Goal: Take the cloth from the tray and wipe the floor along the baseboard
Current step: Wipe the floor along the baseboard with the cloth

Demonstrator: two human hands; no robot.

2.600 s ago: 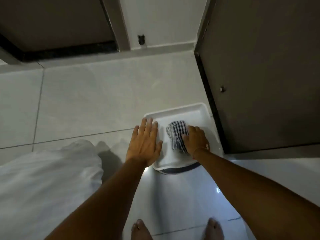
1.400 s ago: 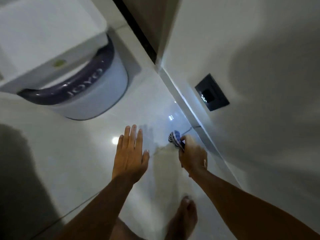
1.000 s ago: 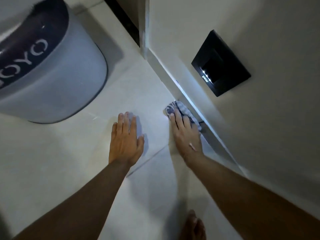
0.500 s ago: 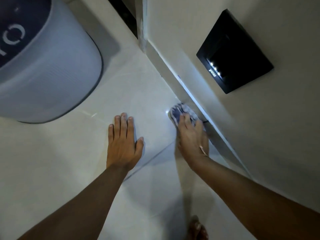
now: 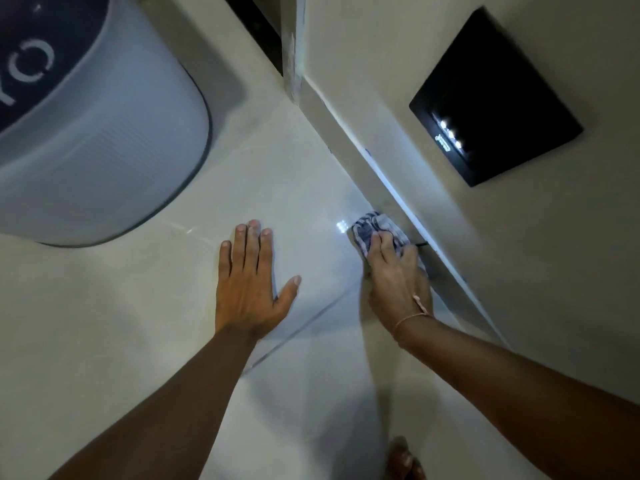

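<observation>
The blue-and-white checked cloth (image 5: 370, 227) lies bunched on the pale floor tiles, tight against the baseboard (image 5: 349, 143). My right hand (image 5: 396, 275) presses down on it, fingers over its near part, so only the far end shows. A thin cord circles that wrist. My left hand (image 5: 251, 282) rests flat on the floor to the left, fingers spread, holding nothing. The tray is out of view.
A large round grey bin with a dark lettered lid (image 5: 86, 133) stands at the upper left. A black wall plate with small lights (image 5: 495, 95) sits on the wall at right. A dark door gap (image 5: 256, 22) is at the top. My bare foot (image 5: 403, 459) shows below.
My right hand took the cloth from the tray, carried it to the wall and set it on the floor. It has since slid a little along the baseboard. My left hand stays flat.
</observation>
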